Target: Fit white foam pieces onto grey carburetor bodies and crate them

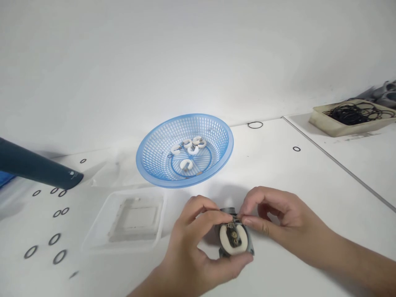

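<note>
A small grey metal carburetor (251,246) rests near the front of the white table, a white C-shaped float (229,247) set in its open face. Brass parts show in the float's gap. My left hand (198,243) grips the carburetor, fingers at its upper left edge and thumb along its lower edge. At the upper end of the float, my right hand (272,210) has thumb and index finger pinched together. Whatever small piece is between those fingertips is mostly hidden by them.
Behind the hands stands a blue mesh basket (143,165) with several white floats (186,164). A translucent tray (162,218) lies left, near scattered black O-rings (60,256) and a dark cylinder (46,163). Far right, a box (324,123) holds black rings.
</note>
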Demonstrator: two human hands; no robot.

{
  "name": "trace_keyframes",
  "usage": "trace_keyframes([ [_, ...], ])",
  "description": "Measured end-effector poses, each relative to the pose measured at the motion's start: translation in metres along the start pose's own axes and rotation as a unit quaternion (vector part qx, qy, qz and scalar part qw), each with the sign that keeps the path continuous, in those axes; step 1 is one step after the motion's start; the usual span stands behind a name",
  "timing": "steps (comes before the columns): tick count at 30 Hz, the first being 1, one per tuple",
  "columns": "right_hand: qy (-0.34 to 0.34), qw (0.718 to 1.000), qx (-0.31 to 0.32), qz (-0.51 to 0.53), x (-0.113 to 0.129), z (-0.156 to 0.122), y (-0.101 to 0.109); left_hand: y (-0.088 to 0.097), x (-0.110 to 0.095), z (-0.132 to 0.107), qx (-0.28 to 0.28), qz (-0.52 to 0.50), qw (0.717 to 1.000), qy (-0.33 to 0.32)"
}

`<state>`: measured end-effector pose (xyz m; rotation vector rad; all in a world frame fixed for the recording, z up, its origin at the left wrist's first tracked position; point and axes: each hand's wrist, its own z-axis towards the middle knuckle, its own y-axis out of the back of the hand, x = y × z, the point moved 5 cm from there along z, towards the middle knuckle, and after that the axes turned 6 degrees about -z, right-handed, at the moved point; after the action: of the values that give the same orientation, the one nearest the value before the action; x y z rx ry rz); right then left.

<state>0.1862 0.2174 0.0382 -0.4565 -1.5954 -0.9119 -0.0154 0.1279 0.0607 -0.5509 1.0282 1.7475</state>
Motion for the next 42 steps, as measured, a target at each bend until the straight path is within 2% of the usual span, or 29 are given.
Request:
trace_keyframes([
  [4,-0.019,0.999,0.005,0.035,-0.004,0.002,0.000,0.001,0.000,0.001,-0.004,0.001,1.000,0.021],
  [7,-0.004,1.000,0.008,0.021,-0.003,0.004,0.001,0.001,0.001,0.000,0.000,0.006,1.000,0.020],
  [9,0.017,1.000,0.013,0.001,0.000,0.004,0.000,0.001,0.000,-0.001,0.007,0.015,1.000,-0.005],
  [13,0.022,0.999,0.020,-0.035,0.002,0.001,-0.003,0.004,-0.007,-0.003,-0.008,0.066,0.993,-0.100],
  [15,0.021,0.999,0.023,-0.044,0.001,-0.001,-0.006,0.004,-0.009,-0.003,-0.012,0.083,0.990,-0.116],
  [21,0.029,0.997,0.030,-0.059,0.000,-0.005,-0.009,0.002,-0.006,0.000,0.003,0.049,0.998,-0.039],
  [27,0.045,0.997,0.028,-0.050,0.001,-0.004,-0.010,0.001,-0.007,0.001,-0.007,0.045,0.999,-0.022],
  [32,0.034,0.998,0.031,-0.040,-0.002,-0.004,-0.010,0.001,-0.004,0.003,-0.005,0.024,0.999,0.025],
  [37,0.014,0.999,0.032,-0.010,-0.005,-0.004,-0.010,-0.001,-0.006,0.007,-0.016,0.007,1.000,0.025],
  [42,0.029,0.999,0.026,-0.019,-0.005,-0.003,-0.009,-0.001,-0.010,0.008,-0.037,0.009,0.999,0.008],
])
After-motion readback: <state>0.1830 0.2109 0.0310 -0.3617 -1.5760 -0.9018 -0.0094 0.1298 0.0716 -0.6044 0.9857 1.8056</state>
